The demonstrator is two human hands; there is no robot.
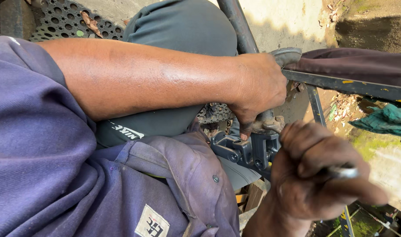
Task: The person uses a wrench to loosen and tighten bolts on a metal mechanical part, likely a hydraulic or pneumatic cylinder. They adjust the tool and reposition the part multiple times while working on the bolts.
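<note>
Clamped in the left hand [258,90] was a dark steel tube [241,27] above a grey cast bracket [249,151]: likely heavy, rigid, greasy. Right hand [317,175] fisted a slim metal tool [343,172].

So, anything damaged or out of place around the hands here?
The dark metal frame bar has chipped yellow paint. Dry leaves lie on the perforated metal sheet. The left hand grips a grey clamp; the right hand holds a blurred metal tool.

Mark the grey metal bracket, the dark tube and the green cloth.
grey metal bracket [246,151], head view, its front face below the left hand.
dark tube [239,24], head view, upper stretch above the hand.
green cloth [387,119], head view, middle of the crumpled heap.
</note>
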